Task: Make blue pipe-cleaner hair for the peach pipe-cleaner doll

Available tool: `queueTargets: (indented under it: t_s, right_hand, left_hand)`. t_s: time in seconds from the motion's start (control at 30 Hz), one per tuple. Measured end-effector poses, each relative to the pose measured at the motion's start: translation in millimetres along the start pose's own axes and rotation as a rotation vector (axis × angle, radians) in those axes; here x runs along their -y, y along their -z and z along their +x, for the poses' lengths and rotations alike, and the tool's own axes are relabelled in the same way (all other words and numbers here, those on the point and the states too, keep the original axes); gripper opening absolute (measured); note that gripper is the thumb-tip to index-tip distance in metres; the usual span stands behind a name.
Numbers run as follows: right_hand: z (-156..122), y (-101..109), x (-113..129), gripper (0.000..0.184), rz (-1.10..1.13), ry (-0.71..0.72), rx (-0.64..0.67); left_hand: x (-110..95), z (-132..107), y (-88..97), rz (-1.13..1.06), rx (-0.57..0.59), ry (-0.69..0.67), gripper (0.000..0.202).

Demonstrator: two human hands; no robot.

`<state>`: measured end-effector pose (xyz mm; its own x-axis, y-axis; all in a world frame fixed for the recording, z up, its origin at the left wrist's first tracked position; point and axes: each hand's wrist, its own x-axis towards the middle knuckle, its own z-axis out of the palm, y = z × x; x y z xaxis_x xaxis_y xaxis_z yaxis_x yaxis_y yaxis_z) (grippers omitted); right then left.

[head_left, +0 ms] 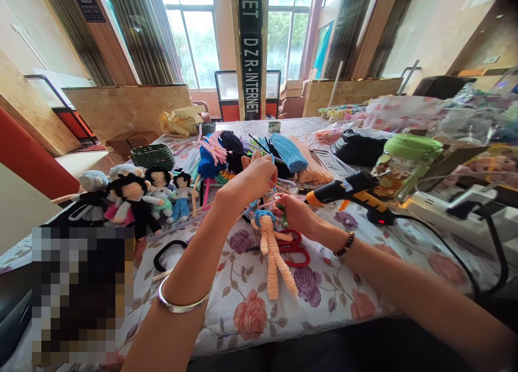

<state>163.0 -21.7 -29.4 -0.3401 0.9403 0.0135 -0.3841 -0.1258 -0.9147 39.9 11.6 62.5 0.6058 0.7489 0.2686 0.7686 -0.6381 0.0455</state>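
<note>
My left hand (261, 169) is raised at the front of the pipe cleaner bundles, its fingers bent together; what they hold, if anything, is hidden. My right hand (294, 216) is closed close below it, with a small green thing (281, 214) showing at its fingers, too small to name. A peach doll body (273, 253) of fuzzy pipe cleaner, with blue at its top, lies on the cloth beside my right hand. Red-handled scissors (298, 257) lie partly under the doll. Blue pipe cleaners (289, 151) and peach pipe cleaners (314, 166) stand bundled behind my hands.
Finished dolls (133, 196) sit at the left by a dark green basket (152, 157). A glue gun (348, 191) with a red light stands at the right, its cable running to a power strip (453, 215). Behind it are a green-lidded jar (408, 164) and a black bag (360, 148). Flowered cloth (335, 291) covers the table.
</note>
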Motion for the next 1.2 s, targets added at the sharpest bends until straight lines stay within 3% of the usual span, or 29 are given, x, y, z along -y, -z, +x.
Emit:
queueTargets:
  t_s: [0.43,0.8,1.2]
  right_hand:
    - [1.5,0.0,0.9,0.013,0.034,0.001,-0.024]
    - [0.0,-2.0,1.8,0.014,0.019,0.022,-0.059]
    - [2.6,1.9,-1.6,0.017,-0.004,0.029,-0.118]
  left_hand:
    - [4.1,-0.3,-5.1,0.015,0.008,-0.012,0.016]
    - [7.7,0.8,-11.4,0.02,-0.044,-0.029,0.016]
    - [8.2,2.2,-13.4,-0.008,-0.011,-0.029,0.017]
